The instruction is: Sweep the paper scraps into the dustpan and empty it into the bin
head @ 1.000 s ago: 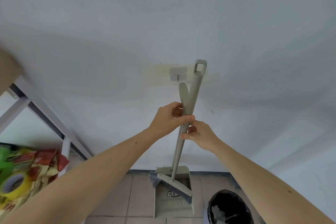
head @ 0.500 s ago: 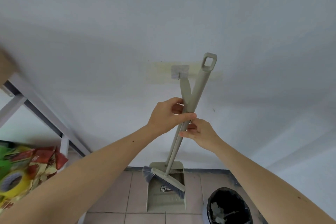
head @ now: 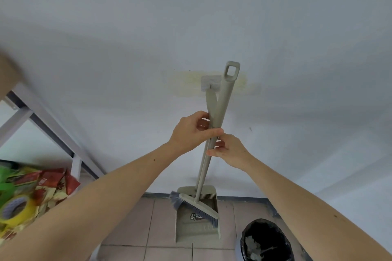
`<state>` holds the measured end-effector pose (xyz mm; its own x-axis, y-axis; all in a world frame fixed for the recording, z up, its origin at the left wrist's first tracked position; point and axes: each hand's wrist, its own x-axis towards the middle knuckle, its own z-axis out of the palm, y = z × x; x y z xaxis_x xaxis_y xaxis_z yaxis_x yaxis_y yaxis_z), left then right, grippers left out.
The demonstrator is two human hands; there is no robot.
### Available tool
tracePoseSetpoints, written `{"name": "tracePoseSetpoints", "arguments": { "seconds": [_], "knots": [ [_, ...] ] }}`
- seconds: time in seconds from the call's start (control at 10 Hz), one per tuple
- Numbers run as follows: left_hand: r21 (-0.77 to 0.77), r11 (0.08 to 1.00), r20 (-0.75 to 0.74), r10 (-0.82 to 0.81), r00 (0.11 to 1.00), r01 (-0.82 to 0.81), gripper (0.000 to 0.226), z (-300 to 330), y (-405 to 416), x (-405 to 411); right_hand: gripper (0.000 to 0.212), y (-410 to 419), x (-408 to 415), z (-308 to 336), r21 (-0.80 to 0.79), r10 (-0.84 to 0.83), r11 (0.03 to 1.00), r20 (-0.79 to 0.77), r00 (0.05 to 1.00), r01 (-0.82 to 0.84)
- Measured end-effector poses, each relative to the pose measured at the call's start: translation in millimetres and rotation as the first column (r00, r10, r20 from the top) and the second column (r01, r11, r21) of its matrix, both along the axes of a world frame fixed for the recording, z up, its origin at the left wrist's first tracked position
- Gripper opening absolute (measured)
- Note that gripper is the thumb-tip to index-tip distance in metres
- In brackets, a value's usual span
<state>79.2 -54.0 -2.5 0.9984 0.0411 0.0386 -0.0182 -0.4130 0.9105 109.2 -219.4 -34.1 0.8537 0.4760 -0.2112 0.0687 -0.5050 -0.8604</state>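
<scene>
Head view: gripping two handles at centre, left hand (head: 192,131) curling round the broom (head: 220,112) shaft, right hand (head: 230,150) pinching the dustpan (head: 197,229) stem just below. Dustpan hanging at 6 o'clock from the wall hook (head: 211,82), bin (head: 265,241) at 5 o'clock. No scraps showing. Probably still fetching tools; next, unclipping broom from pan.

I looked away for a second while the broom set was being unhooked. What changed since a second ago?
The broom handle's top swung out to the right, then partway back. Both hands kept their grip: left hand above, right hand just below. The dustpan handle stayed at the wall hook, and the bin did not move.
</scene>
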Motion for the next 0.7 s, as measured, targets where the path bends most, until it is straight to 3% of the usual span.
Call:
{"name": "tracePoseSetpoints", "arguments": {
  "seconds": [0.3,0.7],
  "knots": [
    [0.124,0.990,-0.042,-0.060,0.997,0.065,0.070,-2.0,6.9,1.3,0.047,7.2,1.1,-2.3,-0.068,-0.007,0.998,0.028,1.000,0.009],
    [0.098,0.994,0.009,-0.045,0.999,0.044,0.071,-9.1,6.0,-3.9,0.063,5.8,-6.6,-1.9,-0.119,0.004,0.993,0.036,0.999,0.000]
  ]
}}
